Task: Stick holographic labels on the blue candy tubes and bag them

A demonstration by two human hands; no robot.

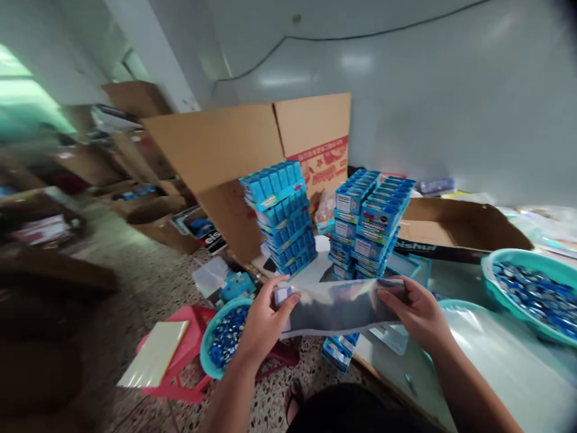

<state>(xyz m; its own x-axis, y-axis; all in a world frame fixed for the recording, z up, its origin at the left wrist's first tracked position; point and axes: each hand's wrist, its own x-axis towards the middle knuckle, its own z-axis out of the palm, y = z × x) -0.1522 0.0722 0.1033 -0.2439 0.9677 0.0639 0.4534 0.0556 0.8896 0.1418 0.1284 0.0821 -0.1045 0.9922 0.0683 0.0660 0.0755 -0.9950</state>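
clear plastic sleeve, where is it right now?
Head view, lower centre: the clear plastic sleeve is stretched between the left hand and right hand, just in front of the stacks of blue boxes.

A packing workroom, it seems — open cardboard cartons (252, 150), stacks of blue boxed goods (283, 216), basins of small blue items (532, 294) — bare terrazzo floor (148, 282).

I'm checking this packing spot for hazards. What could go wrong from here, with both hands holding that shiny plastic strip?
1. The tall stacks of blue boxes stand just beyond the strip; a swing might topple them.
2. The teal basin overhangs the red stool by the left hand and may tip.
3. The right hand pinches only an edge; the strip could slip.
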